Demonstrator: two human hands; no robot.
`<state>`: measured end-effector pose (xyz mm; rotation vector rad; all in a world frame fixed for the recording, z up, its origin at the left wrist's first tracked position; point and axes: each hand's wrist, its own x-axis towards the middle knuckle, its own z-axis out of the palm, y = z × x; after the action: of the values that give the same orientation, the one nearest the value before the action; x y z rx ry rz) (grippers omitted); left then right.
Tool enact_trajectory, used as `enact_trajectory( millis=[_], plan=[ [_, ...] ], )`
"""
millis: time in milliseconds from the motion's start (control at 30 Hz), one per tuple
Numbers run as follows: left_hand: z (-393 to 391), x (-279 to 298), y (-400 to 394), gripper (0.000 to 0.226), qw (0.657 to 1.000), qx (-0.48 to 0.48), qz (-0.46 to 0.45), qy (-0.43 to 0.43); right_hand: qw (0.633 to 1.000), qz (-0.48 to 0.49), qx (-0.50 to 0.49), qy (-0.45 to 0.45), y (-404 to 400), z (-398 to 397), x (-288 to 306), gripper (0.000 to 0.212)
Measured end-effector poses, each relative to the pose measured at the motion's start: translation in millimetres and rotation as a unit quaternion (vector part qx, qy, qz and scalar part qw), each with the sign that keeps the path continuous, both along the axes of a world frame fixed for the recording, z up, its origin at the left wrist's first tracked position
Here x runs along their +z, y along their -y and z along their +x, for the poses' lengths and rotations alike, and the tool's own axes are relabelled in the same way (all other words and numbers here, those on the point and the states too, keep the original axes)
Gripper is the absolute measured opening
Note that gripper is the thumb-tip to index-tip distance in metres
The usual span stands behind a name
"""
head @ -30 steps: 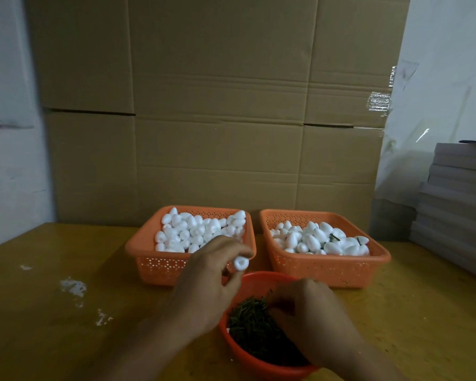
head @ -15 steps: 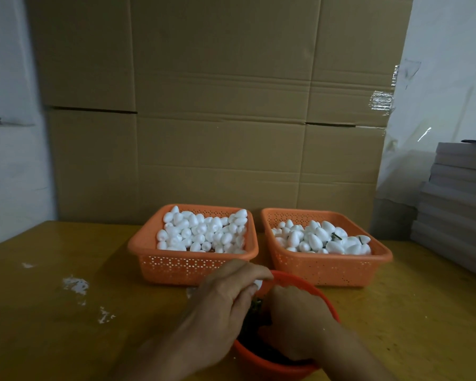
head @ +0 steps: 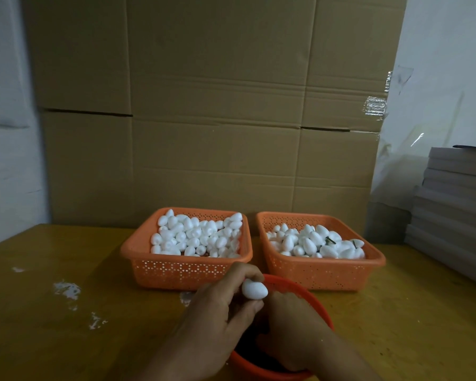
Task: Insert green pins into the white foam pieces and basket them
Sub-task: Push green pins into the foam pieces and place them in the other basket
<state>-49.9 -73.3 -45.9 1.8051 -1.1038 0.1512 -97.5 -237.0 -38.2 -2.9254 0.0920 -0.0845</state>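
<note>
My left hand (head: 217,312) pinches a white egg-shaped foam piece (head: 254,289) between thumb and fingers, just over the far rim of the red bowl (head: 315,299). Beside it, my right hand (head: 294,325) reaches down into the bowl with curled fingers. The fingertips and the green pins under them are hidden. Behind the bowl, the left orange basket (head: 182,270) holds several plain foam pieces (head: 195,237). In the right orange basket (head: 322,273) lie foam pieces with a green pin (head: 329,240) showing.
The yellow table (head: 39,325) has white scuff marks (head: 66,290) at the left. Tall cardboard boxes (head: 217,119) stand right behind the baskets. A stack of grey boards (head: 456,210) sits on the table's right side.
My left hand came down with the foam piece from above the bowl to its far rim, close against my right hand. My right hand stayed in the bowl, now covering the pins.
</note>
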Motion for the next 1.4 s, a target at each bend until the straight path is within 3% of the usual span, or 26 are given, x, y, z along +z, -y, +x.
enact_trajectory(
  millis=[333, 533, 633, 767, 833, 900, 967, 1167, 1400],
  plan=[
    [-2, 3, 2, 0.015, 0.999, 0.036, -0.013, 0.009, 0.998, 0.028, -0.004, 0.057, 2, -1, -3, 0.019],
    [-1, 3, 2, 0.035, 0.999, 0.047, -0.016, 0.002, 0.99, 0.067, 0.014, 0.119, 0, -5, 0, 0.018],
    [-1, 4, 2, 0.028, 0.997, 0.027, -0.031, -0.061, 0.986, 0.086, 0.027, 0.141, 0, -7, 4, 0.009],
    [0, 7, 4, 0.017, 0.966, 0.003, -0.114, -0.234, 0.976, 0.149, 0.024, 0.155, 1, -14, 9, 0.003],
    [2, 10, 4, 0.009, 0.931, -0.019, -0.171, -0.323, 0.955, 0.258, -0.009, 0.143, 0, -16, 11, 0.004],
    [5, 10, 3, 0.023, 0.899, -0.031, -0.206, -0.385, 0.906, 0.399, -0.043, 0.131, 0, -18, 14, 0.004],
    [7, 12, 2, 0.031, 0.878, -0.035, -0.22, -0.424, 0.863, 0.483, -0.061, 0.138, 0, -20, 16, 0.008],
    [7, 16, 1, 0.035, 0.846, -0.045, -0.219, -0.484, 0.82, 0.542, -0.017, 0.182, -2, -24, 21, 0.017],
    [6, 18, 1, 0.036, 0.84, -0.039, -0.216, -0.496, 0.795, 0.57, 0.039, 0.205, -7, -26, 22, 0.022]
  ],
)
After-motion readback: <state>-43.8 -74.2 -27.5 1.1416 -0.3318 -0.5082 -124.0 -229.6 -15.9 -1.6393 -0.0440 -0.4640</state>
